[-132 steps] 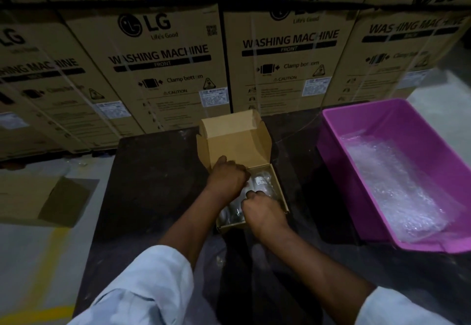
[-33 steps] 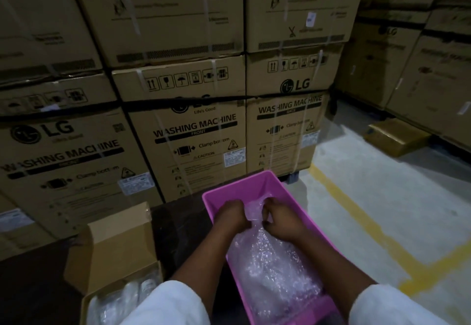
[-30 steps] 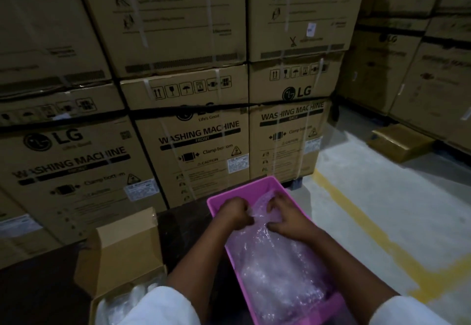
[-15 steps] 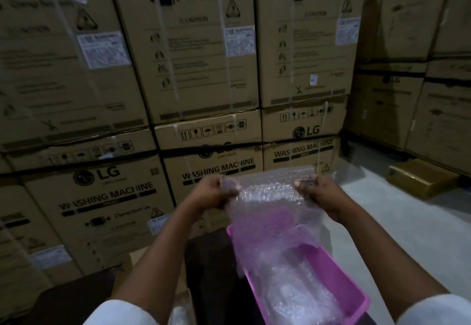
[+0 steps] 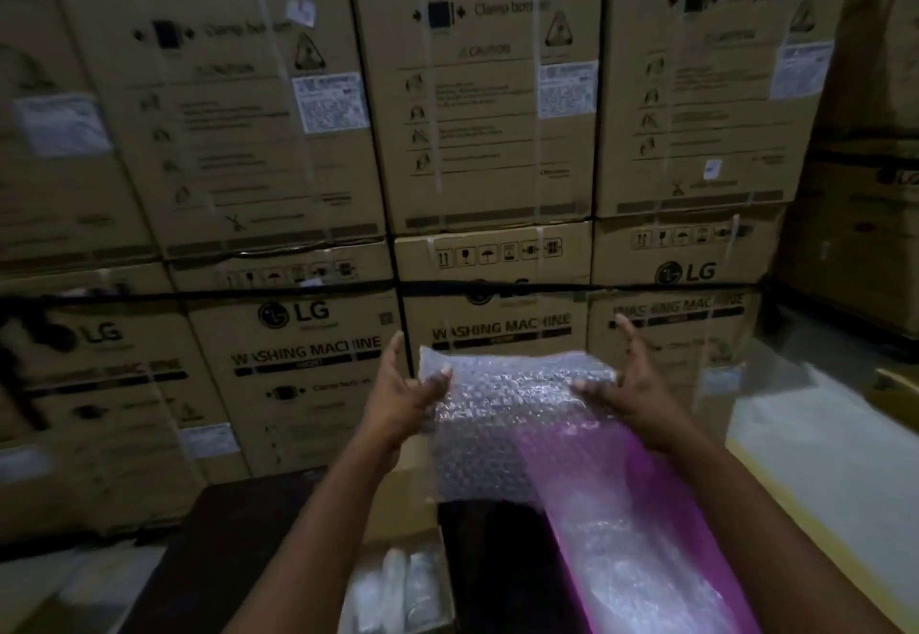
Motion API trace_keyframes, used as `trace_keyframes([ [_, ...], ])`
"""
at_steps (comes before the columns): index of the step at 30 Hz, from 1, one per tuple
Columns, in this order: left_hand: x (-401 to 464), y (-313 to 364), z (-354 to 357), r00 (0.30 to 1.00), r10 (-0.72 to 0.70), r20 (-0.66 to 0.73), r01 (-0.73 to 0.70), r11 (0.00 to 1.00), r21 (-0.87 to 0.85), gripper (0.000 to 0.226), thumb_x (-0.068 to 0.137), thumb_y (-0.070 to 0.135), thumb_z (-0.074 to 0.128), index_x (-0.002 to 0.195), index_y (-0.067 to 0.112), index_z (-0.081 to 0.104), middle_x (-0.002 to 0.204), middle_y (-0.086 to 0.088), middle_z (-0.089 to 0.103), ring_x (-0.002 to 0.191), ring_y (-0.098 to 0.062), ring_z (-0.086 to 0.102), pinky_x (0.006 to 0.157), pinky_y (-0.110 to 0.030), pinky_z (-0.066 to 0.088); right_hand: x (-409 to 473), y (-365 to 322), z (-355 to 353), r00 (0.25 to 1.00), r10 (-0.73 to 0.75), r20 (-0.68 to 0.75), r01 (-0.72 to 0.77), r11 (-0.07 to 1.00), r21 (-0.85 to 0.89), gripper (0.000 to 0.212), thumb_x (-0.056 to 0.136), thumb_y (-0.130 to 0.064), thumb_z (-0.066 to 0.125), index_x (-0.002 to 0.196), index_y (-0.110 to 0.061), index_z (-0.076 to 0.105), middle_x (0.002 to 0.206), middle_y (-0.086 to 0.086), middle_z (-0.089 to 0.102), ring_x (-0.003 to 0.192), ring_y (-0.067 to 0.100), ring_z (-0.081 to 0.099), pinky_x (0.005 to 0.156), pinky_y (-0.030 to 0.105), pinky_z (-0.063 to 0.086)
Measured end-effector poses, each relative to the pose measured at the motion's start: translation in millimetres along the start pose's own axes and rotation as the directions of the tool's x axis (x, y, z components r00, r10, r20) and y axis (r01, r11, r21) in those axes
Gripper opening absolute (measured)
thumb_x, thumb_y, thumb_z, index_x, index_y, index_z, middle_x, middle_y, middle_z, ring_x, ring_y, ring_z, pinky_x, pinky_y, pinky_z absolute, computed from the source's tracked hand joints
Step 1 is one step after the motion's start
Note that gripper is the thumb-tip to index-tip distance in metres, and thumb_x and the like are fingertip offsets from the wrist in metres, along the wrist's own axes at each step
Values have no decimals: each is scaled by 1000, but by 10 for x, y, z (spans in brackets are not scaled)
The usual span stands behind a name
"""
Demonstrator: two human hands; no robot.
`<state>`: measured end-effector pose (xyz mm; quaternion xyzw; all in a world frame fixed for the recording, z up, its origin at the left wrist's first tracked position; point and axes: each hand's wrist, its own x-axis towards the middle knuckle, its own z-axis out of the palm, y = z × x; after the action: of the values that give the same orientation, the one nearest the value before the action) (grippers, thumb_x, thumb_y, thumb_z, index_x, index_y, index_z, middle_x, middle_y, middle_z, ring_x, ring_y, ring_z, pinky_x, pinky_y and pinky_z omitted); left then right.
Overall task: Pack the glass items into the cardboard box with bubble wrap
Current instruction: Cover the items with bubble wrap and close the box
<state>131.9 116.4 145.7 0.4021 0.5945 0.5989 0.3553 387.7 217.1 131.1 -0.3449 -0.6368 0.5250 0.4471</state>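
A person holds up a clear, dimpled sheet of bubble wrap (image 5: 517, 399) above a pink plastic tub (image 5: 646, 509). The left hand (image 5: 403, 399) and right hand (image 5: 631, 394) each pinch a top corner, other fingers splayed. Wrapped glass items (image 5: 398, 583) lie in the open cardboard box (image 5: 403, 499) below, before stacked washing-machine cartons (image 5: 477, 111).

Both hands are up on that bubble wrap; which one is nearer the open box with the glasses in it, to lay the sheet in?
Probably the left hand. It pinches the bubble wrap on the side above the cardboard box, while the right hand holds the edge over the pink tub.
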Motion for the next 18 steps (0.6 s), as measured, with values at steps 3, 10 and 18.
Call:
trace_keyframes([
  [3, -128, 73, -351, 996, 75, -39, -73, 995, 65, 75, 82, 25, 72, 144, 36, 30, 95, -16, 68, 76, -19, 67, 59, -31, 54, 45, -10, 204, 996, -63, 60, 66, 997, -44, 74, 77, -9, 76, 136, -40, 43, 73, 2, 66, 68, 12, 63, 62, 25, 53],
  [10, -258, 161, -1093, 984, 109, 140, -162, 873, 460, 60, 69, 5, 84, 124, 13, 61, 100, -9, 72, 91, -20, 69, 82, -31, 56, 191, -319, 608, 975, -58, 216, 92, 984, -153, 41, 80, -2, 72, 117, -17, 63, 100, 2, 72, 94, 14, 70, 84, 32, 57],
  [18, -494, 377, -1511, 986, 156, 55, -163, 864, 476, 20, 80, 21, 75, 85, 12, 59, 107, 3, 62, 96, -12, 60, 77, -33, 54, 176, -528, 1156, 965, -132, 228, 227, 855, -466, 3, 95, -24, 55, 97, -23, 56, 105, -3, 53, 94, 14, 55, 68, 25, 46],
])
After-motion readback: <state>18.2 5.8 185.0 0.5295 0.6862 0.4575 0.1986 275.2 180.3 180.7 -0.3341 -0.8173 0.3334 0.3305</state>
